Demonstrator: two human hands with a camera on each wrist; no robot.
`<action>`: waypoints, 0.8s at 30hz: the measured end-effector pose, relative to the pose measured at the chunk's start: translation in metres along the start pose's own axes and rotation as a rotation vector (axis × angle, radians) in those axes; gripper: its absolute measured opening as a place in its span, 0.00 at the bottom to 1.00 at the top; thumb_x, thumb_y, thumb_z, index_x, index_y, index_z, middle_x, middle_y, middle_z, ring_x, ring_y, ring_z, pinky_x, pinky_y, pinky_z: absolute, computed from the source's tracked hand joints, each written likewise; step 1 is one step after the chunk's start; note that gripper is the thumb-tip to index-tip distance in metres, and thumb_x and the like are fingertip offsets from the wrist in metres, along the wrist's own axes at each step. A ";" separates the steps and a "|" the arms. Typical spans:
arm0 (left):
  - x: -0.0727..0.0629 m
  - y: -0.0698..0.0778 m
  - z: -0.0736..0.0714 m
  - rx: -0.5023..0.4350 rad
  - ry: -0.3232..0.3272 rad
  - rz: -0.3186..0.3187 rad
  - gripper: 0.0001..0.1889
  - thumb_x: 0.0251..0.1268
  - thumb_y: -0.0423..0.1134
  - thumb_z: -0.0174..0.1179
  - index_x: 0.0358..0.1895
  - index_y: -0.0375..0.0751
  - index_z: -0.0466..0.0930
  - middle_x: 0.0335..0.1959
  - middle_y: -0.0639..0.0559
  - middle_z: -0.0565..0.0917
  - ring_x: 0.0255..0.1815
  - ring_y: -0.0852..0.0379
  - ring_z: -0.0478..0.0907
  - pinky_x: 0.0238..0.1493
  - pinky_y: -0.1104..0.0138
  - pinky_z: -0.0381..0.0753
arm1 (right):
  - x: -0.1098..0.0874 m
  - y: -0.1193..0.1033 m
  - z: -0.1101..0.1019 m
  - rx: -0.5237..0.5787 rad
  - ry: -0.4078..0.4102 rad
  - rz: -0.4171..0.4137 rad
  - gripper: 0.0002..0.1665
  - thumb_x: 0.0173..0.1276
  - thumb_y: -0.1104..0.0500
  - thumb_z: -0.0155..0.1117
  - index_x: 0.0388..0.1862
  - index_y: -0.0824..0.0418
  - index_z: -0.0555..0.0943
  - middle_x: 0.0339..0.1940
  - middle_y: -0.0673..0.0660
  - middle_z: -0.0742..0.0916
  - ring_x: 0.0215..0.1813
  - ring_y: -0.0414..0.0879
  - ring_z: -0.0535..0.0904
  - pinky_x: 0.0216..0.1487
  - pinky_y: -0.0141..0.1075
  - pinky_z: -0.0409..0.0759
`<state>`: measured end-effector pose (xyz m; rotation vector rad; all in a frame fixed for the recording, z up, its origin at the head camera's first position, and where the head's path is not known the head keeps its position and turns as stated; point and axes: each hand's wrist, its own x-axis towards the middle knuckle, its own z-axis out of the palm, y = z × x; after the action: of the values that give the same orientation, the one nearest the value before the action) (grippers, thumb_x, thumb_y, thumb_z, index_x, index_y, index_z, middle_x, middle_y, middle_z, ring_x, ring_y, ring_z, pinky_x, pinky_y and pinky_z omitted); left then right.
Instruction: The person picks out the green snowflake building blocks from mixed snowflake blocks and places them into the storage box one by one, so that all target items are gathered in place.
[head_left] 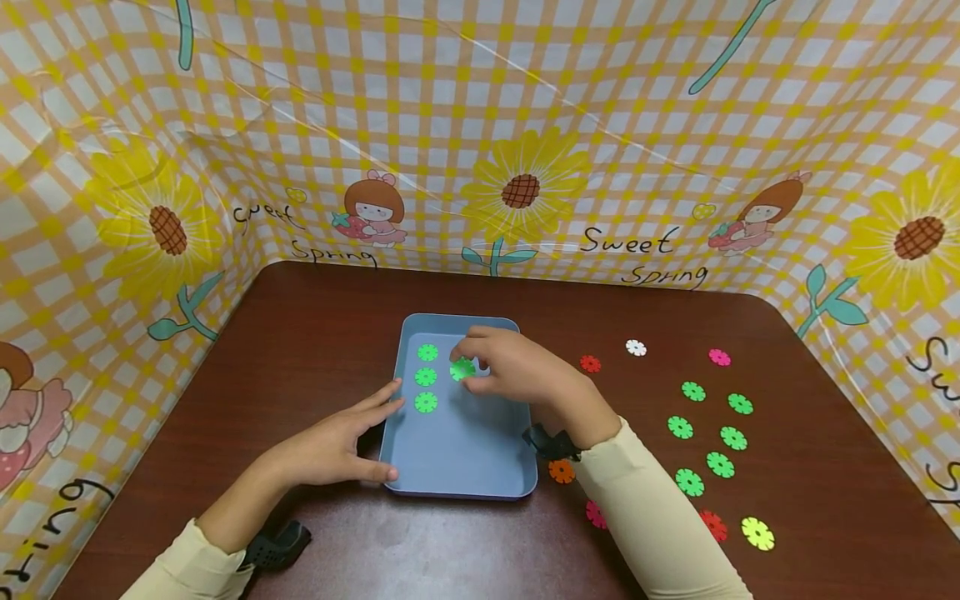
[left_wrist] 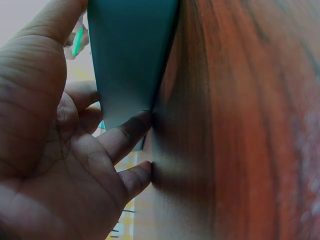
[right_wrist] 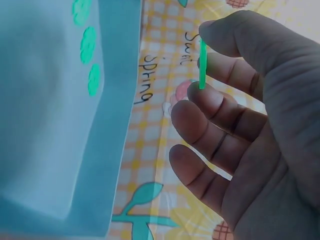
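Note:
My right hand point(head_left: 517, 365) is over the upper part of a blue-grey tray point(head_left: 457, 467), pinching a green interlocking disc point(head_left: 462, 369) between thumb and fingers. Seen edge-on in the right wrist view, that disc point(right_wrist: 202, 65) is above the tray's floor. Three more green discs point(head_left: 426, 377) lie in a column along the tray's left side. At the tray's left wall, my left hand point(head_left: 330, 442) rests with fingers spread and thumb near the front corner. The left wrist view shows its fingers point(left_wrist: 132, 130) against the tray's outer wall, low by the tabletop.
On the brown table point(head_left: 322, 317), several loose green discs point(head_left: 680, 427) lie to the right. Around them are a white disc point(head_left: 636, 347), red disc point(head_left: 590, 363), orange disc point(head_left: 562, 472) and yellow disc point(head_left: 757, 533). A checked cloth point(head_left: 450, 100) surrounds the table's back and sides.

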<state>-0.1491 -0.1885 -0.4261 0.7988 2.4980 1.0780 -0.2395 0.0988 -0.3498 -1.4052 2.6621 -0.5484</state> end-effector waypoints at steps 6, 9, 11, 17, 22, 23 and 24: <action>0.000 -0.001 0.000 0.001 -0.003 -0.004 0.52 0.56 0.55 0.73 0.79 0.42 0.54 0.82 0.56 0.42 0.79 0.51 0.45 0.70 0.46 0.58 | 0.014 -0.004 0.007 0.047 -0.007 -0.039 0.16 0.66 0.60 0.67 0.52 0.62 0.84 0.47 0.52 0.82 0.39 0.51 0.80 0.42 0.36 0.77; 0.000 -0.001 0.000 0.004 -0.006 -0.004 0.52 0.56 0.56 0.73 0.79 0.42 0.54 0.82 0.56 0.42 0.79 0.51 0.46 0.70 0.46 0.58 | 0.019 -0.007 0.010 0.060 -0.014 -0.055 0.16 0.65 0.61 0.67 0.51 0.62 0.84 0.47 0.54 0.83 0.39 0.50 0.80 0.42 0.35 0.77; 0.000 -0.001 0.000 0.006 -0.006 -0.004 0.52 0.56 0.56 0.72 0.79 0.42 0.54 0.82 0.56 0.42 0.79 0.51 0.46 0.70 0.46 0.58 | 0.022 -0.009 0.013 0.064 -0.022 -0.062 0.16 0.65 0.61 0.67 0.52 0.62 0.85 0.48 0.54 0.83 0.39 0.50 0.80 0.42 0.35 0.77; 0.001 -0.002 -0.001 0.005 -0.009 0.001 0.53 0.55 0.59 0.71 0.79 0.42 0.54 0.82 0.56 0.42 0.79 0.51 0.46 0.70 0.46 0.59 | 0.028 -0.011 0.025 0.097 -0.047 -0.055 0.15 0.64 0.62 0.66 0.50 0.60 0.86 0.44 0.52 0.84 0.39 0.47 0.79 0.40 0.33 0.77; 0.001 -0.002 -0.001 0.002 -0.003 0.004 0.53 0.55 0.59 0.72 0.79 0.41 0.54 0.82 0.56 0.42 0.79 0.51 0.45 0.70 0.46 0.58 | 0.033 -0.011 0.036 0.108 -0.076 -0.047 0.13 0.63 0.63 0.67 0.47 0.57 0.86 0.40 0.49 0.83 0.37 0.44 0.77 0.39 0.33 0.76; 0.001 -0.003 -0.001 0.001 -0.002 0.004 0.53 0.55 0.59 0.72 0.79 0.41 0.54 0.82 0.55 0.43 0.79 0.51 0.45 0.70 0.46 0.58 | 0.034 -0.011 0.037 0.113 -0.087 -0.043 0.12 0.63 0.63 0.67 0.46 0.57 0.86 0.39 0.49 0.83 0.37 0.44 0.77 0.39 0.33 0.75; 0.001 -0.003 -0.001 0.001 -0.002 0.004 0.53 0.55 0.58 0.72 0.79 0.41 0.54 0.82 0.55 0.43 0.79 0.51 0.45 0.70 0.46 0.58 | 0.035 -0.011 0.040 0.118 -0.098 -0.044 0.12 0.63 0.63 0.67 0.46 0.57 0.86 0.39 0.49 0.82 0.37 0.45 0.77 0.39 0.33 0.75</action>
<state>-0.1510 -0.1901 -0.4279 0.8049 2.4965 1.0777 -0.2417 0.0542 -0.3800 -1.4214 2.4852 -0.6130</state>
